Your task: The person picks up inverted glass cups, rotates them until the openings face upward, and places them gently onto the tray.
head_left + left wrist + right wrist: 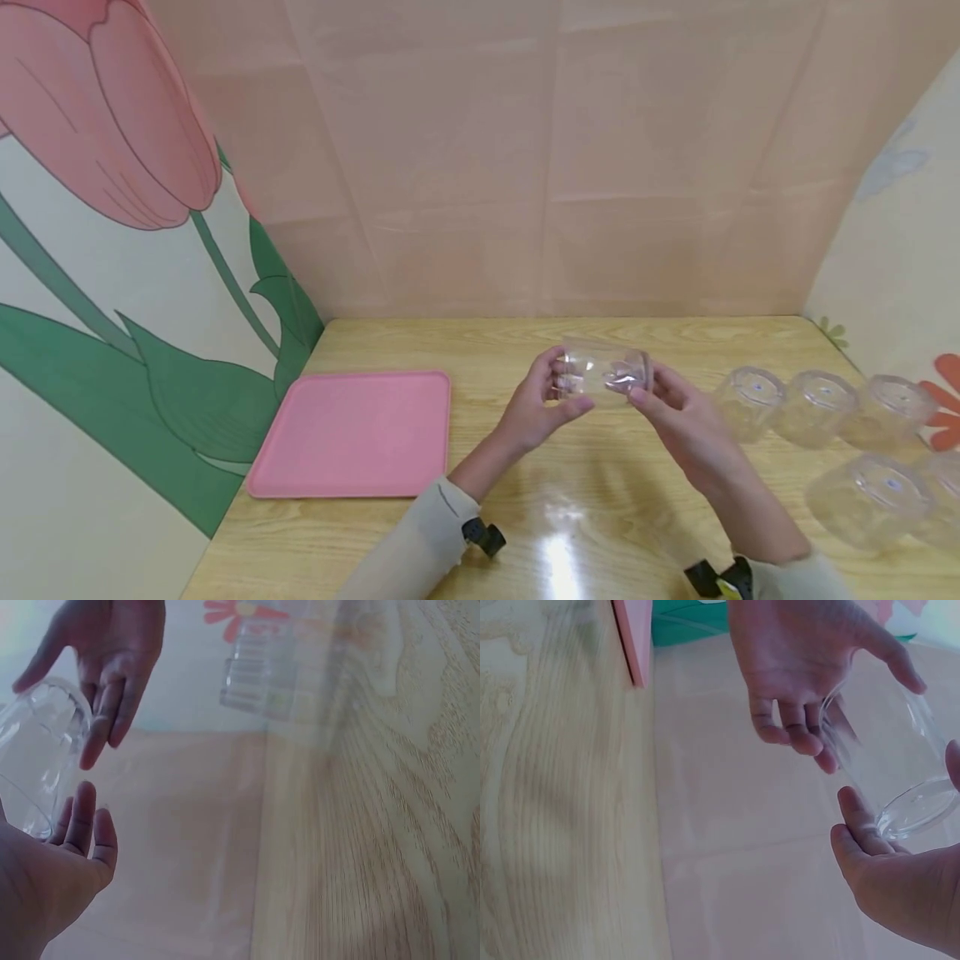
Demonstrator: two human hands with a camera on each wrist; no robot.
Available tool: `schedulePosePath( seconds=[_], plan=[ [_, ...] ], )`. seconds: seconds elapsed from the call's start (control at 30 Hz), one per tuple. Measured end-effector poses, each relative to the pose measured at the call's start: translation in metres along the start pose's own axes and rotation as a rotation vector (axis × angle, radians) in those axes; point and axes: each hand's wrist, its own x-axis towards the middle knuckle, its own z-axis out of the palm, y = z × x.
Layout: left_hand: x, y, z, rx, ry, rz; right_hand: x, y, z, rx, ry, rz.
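Observation:
A clear cup (pixel 604 371) lies on its side in the air above the table, held between both hands. My left hand (pixel 534 407) grips its left end, fingers behind and thumb along the lower front. At the thick base end on the right, my right hand (pixel 693 429) holds it with the thumb in front and the fingers behind. The right wrist view shows the left hand (pixel 799 675) around the cup's rim end and the right hand (pixel 907 892) by the base of the cup (pixel 900 742).
A pink tray (pixel 360 433) lies on the wooden table (pixel 510 533) at the left. On the right stand several clear cups, bottoms up, among them a back-row cup (pixel 750 404) and a nearer cup (pixel 866 500). Flower-printed walls (pixel 247 400) flank the table.

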Motion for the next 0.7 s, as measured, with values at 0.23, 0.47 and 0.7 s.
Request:
schedulePosePath(
  seconds=[0.23,0.47,0.7],
  plan=[
    [-0.002,0.003,-0.005,-0.047,0.019,0.016,0.002,0.001,0.006,0.02,-0.018,0.015],
    [-0.004,0.006,-0.011,-0.012,0.007,0.023,0.005,0.001,0.01,0.054,-0.031,0.022],
    [-0.005,0.009,-0.016,0.035,0.005,0.027,0.007,0.002,0.011,0.033,-0.056,-0.011]
  ],
)
